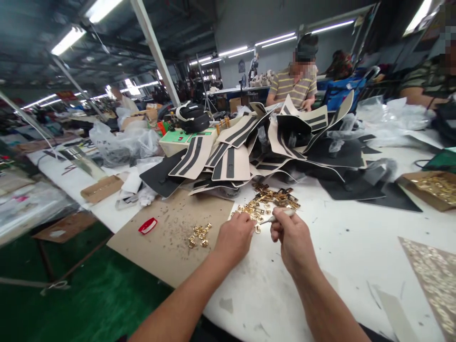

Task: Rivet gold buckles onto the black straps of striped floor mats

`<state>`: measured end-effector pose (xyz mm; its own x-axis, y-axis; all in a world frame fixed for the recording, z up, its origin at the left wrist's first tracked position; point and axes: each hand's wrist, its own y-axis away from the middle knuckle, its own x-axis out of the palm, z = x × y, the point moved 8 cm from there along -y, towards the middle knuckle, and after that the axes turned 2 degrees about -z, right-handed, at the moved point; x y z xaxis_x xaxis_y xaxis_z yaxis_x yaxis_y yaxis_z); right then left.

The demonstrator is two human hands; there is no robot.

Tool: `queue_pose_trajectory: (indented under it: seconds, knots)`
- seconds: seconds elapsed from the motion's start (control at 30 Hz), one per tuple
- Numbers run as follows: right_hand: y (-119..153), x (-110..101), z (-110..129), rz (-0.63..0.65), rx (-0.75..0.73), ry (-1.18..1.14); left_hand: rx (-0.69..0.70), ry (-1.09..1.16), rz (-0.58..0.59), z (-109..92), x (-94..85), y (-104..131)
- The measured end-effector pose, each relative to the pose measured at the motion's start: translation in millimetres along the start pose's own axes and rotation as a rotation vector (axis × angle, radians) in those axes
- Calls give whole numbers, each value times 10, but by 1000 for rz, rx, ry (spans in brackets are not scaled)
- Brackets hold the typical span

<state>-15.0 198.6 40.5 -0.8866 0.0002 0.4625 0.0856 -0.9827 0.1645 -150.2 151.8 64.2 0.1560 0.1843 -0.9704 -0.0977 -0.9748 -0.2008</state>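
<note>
My right hand (pixel 294 237) is closed around the pale handle of a screwdriver-like tool (pixel 285 213). Its thin metal shaft points left, with the tip close to my left fingers. My left hand (pixel 235 237) rests over the white tabletop, its fingers curled together; whatever they pinch is hidden. Just beyond both hands lies a heap of gold metal fittings (pixel 272 197). One small gold fitting (pixel 258 229) sits between the hands. To the left, a cluster of gold buckle-like pieces (pixel 199 235) lies on a brown board (pixel 156 251).
Stacked beige and black panels (pixel 231 164) rise behind the fittings. A red oval object (pixel 147 226) lies on the board. At right are a cardboard box of gold parts (pixel 432 187) and a sheet of small pieces (pixel 434 285). A person in a striped shirt (pixel 290 88) sits opposite.
</note>
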Motion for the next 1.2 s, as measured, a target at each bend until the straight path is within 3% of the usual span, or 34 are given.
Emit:
queue_pose_trajectory:
  seconds: [0.2, 0.43, 0.5, 0.63, 0.73, 0.9, 1.2]
  knots:
    - [2, -3, -19, -5, 13, 25, -3, 46, 67, 65, 175, -201]
    - [-3, -24, -20, 3, -11, 25, -102, 254, 10, 88, 152, -24]
    - [3, -10, -27, 14, -23, 47, -223, 497, -33, 145, 147, 155]
    - [63, 48, -85, 37, -41, 144, -662, 1368, -65, 278, 393, 624]
    - [164, 138, -68, 83, -100, 342, -764, 1671, -111, 248, 474, 784]
    - [306, 288, 10, 162, -180, 675, -758, 1722, -130, 240, 477, 773]
    - [308, 317, 5, 172, -214, 747, -749, 1635, -114, 216, 463, 756]
